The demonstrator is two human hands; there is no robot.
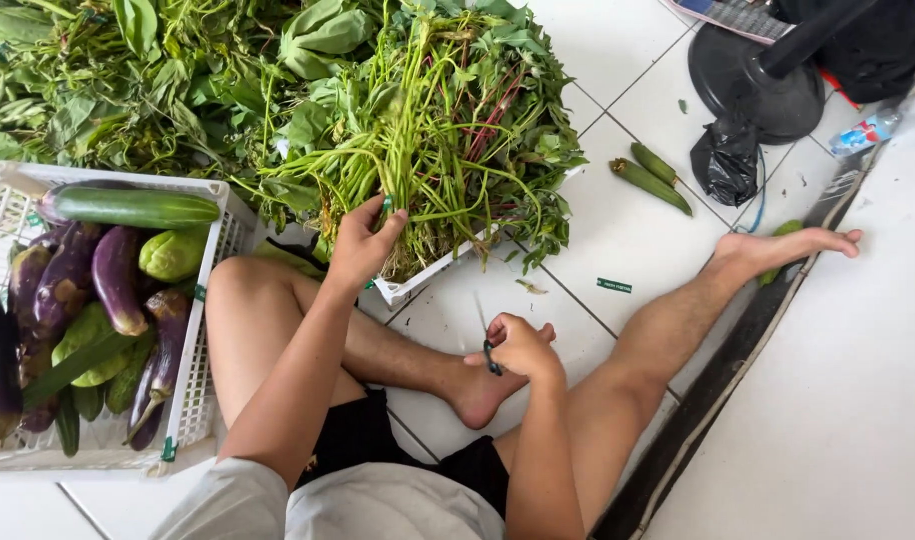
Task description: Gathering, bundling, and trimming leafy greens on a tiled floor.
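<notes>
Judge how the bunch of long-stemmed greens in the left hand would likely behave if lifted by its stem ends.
The greens would probably flop: the stems are long and thin, the leafy tops spread wide. They look light for their bulk. Loose stems may slip out, since the left hand grips only part of the bunch.

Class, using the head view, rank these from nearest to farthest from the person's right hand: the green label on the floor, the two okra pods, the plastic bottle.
From the right hand, which holds scissors:
1. Green label, on the tile just up and right.
2. Okra pods, farther up on the floor beside the greens.
3. Plastic bottle, far at the upper right edge.
</notes>
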